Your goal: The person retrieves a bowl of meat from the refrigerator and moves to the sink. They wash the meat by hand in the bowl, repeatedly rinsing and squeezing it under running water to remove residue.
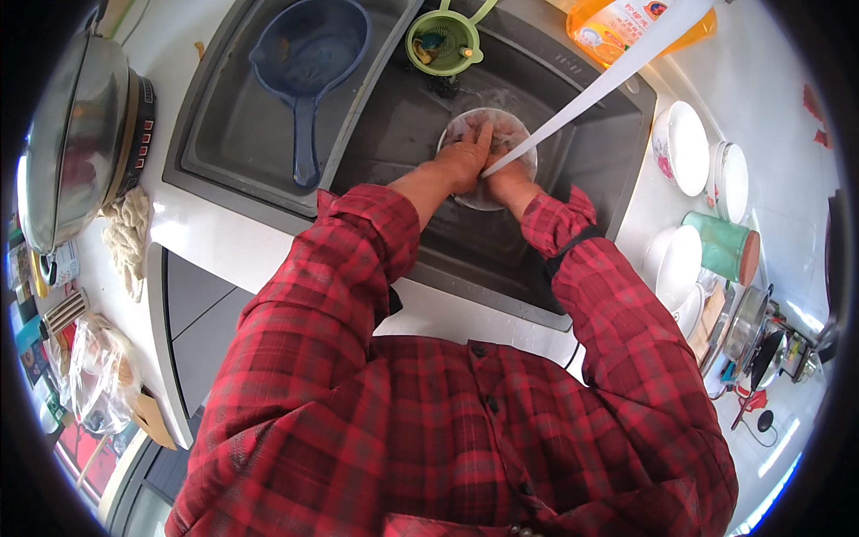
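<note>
A round white-rimmed bowl stands in the right basin of a dark double sink. It holds water and pinkish pieces, perhaps meat. My left hand reaches into it from the left, fingers over the pieces. My right hand is in the bowl's right side, its fingers partly hidden by the faucet and the water. The long pale faucet spout slants down from the upper right and ends just above my right hand. Whether either hand grips a piece does not show.
A blue plastic dipper lies in the left basin. A green strainer with scraps sits at the right basin's far end. An orange detergent bottle stands behind the sink. White bowls and a green canister line the right; a lidded pan is at left.
</note>
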`<action>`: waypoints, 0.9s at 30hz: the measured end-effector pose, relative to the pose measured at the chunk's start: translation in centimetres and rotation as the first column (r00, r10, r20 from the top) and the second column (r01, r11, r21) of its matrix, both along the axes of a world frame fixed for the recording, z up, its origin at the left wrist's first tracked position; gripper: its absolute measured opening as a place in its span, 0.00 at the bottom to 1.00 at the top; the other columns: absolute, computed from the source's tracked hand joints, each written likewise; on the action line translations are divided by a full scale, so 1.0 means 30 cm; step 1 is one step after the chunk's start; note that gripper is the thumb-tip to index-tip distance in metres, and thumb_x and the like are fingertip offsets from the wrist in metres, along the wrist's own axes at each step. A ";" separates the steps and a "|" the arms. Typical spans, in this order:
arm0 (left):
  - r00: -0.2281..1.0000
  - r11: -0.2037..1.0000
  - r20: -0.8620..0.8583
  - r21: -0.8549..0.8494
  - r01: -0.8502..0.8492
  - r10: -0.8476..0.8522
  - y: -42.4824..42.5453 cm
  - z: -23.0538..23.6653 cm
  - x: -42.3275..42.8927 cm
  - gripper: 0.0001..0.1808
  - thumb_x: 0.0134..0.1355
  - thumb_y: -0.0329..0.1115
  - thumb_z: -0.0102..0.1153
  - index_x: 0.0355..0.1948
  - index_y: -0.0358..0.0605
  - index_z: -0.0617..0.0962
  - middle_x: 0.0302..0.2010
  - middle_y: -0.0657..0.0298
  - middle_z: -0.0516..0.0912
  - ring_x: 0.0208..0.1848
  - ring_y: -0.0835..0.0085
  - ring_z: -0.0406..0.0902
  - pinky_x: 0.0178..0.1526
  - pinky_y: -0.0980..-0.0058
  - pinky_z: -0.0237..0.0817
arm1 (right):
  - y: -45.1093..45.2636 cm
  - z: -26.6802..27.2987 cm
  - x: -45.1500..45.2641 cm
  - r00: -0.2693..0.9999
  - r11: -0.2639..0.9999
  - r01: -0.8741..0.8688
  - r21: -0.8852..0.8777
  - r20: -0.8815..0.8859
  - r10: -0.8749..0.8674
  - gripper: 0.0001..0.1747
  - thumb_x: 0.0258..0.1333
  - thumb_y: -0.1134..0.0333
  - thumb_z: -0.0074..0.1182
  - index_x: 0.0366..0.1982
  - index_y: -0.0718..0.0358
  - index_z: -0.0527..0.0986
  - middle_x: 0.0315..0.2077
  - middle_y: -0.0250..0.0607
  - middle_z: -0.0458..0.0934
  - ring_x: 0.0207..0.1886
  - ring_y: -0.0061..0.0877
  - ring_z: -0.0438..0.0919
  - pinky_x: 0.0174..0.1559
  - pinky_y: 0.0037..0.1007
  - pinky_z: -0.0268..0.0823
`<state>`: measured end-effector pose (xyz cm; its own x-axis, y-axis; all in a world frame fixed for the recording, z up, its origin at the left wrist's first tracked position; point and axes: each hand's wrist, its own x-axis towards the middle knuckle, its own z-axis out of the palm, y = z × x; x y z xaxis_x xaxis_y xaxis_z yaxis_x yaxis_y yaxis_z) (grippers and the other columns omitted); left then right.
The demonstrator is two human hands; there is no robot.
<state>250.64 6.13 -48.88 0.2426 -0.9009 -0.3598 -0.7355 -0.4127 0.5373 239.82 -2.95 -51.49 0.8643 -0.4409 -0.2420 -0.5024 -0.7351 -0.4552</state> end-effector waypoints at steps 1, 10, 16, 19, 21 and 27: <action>0.999 1.000 0.033 -0.024 -0.016 0.017 -0.006 -0.015 -0.001 0.51 0.46 0.31 0.63 0.67 0.38 0.47 0.57 0.38 0.68 0.56 0.47 0.71 0.55 0.59 0.66 | -0.007 0.002 0.003 0.999 0.994 0.042 0.099 0.019 -0.044 0.25 0.51 0.61 0.52 0.53 0.57 0.71 0.50 0.52 0.73 0.53 0.46 0.72 0.53 0.40 0.65; 0.972 0.982 -0.141 0.056 -0.180 0.186 -0.042 -0.037 0.021 0.23 0.43 0.37 0.65 0.44 0.47 0.81 0.41 0.50 0.82 0.42 0.55 0.81 0.45 0.62 0.71 | -0.103 0.056 0.028 0.937 0.964 0.243 0.110 -0.284 -0.204 0.20 0.40 0.59 0.61 0.40 0.54 0.80 0.38 0.48 0.81 0.46 0.44 0.78 0.46 0.38 0.69; 0.970 0.969 -0.133 0.166 -0.182 0.205 -0.012 0.083 -0.007 0.21 0.42 0.41 0.65 0.40 0.46 0.83 0.45 0.50 0.81 0.50 0.58 0.77 0.51 0.63 0.69 | -0.133 0.163 -0.025 0.990 0.943 0.120 0.312 -0.108 -0.090 0.18 0.42 0.62 0.59 0.39 0.57 0.80 0.38 0.52 0.80 0.46 0.46 0.77 0.47 0.38 0.68; 0.997 0.997 0.012 0.031 -0.073 0.072 0.012 0.069 -0.045 0.28 0.42 0.40 0.66 0.47 0.43 0.78 0.49 0.48 0.77 0.53 0.55 0.75 0.55 0.61 0.65 | -0.105 0.214 -0.040 0.978 0.984 -0.161 0.078 -0.117 0.170 0.30 0.44 0.64 0.58 0.53 0.63 0.69 0.52 0.59 0.69 0.56 0.50 0.67 0.56 0.40 0.63; 0.997 0.996 0.019 -0.047 -0.080 0.080 0.019 0.035 -0.040 0.32 0.43 0.39 0.67 0.52 0.42 0.74 0.51 0.47 0.75 0.54 0.53 0.73 0.58 0.58 0.63 | -0.076 0.195 -0.034 0.946 0.945 -0.319 -0.078 -0.087 0.312 0.41 0.43 0.65 0.59 0.62 0.62 0.60 0.59 0.62 0.60 0.64 0.53 0.59 0.62 0.40 0.58; 0.921 0.977 -0.327 0.041 -0.211 0.213 -0.009 -0.027 0.007 0.35 0.46 0.34 0.64 0.57 0.41 0.67 0.46 0.46 0.78 0.49 0.50 0.76 0.51 0.55 0.67 | -0.076 -0.075 0.024 0.996 0.996 -0.085 0.018 0.006 0.085 0.39 0.43 0.64 0.59 0.61 0.61 0.63 0.58 0.57 0.65 0.59 0.49 0.66 0.60 0.39 0.61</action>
